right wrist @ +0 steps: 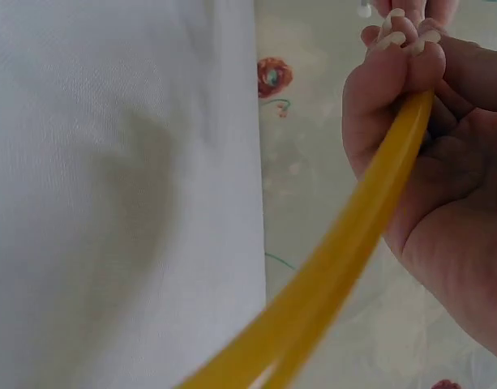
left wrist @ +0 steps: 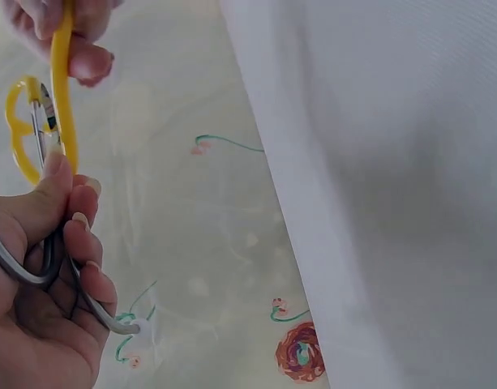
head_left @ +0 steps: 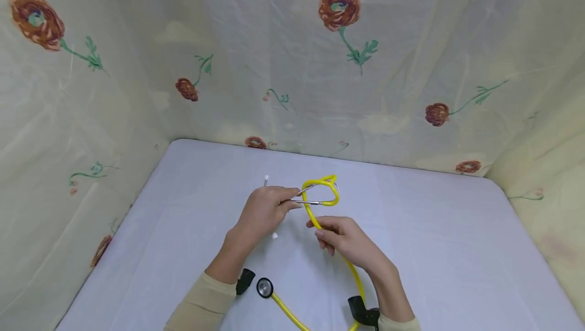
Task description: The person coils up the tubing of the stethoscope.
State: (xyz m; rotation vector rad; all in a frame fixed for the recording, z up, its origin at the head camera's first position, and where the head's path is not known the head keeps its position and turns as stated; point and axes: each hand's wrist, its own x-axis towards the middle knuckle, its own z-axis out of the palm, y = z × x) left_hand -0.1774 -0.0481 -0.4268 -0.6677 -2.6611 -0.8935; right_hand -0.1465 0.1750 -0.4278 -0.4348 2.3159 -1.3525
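Note:
A stethoscope with yellow tubing [head_left: 355, 274] is held above the white-covered table by both hands. My left hand [head_left: 265, 211] grips its metal ear tubes [head_left: 313, 202], with white ear tips [head_left: 274, 235] jutting out on either side of the hand. Beyond those fingers the yellow tubing bends into a loop. My right hand [head_left: 347, 239] pinches the tubing just below that loop, between thumb and fingers. In the right wrist view the yellow tube [right wrist: 345, 235] runs out from under the curled fingers. The round chest piece [head_left: 264, 287] lies near the front, left of centre.
A white cloth covers the table [head_left: 434, 250]. Flower-printed curtains [head_left: 292, 57] hang behind it and at both sides. A black wrist mount [head_left: 245, 281] sits by the left sleeve, another black mount [head_left: 363, 311] by the right.

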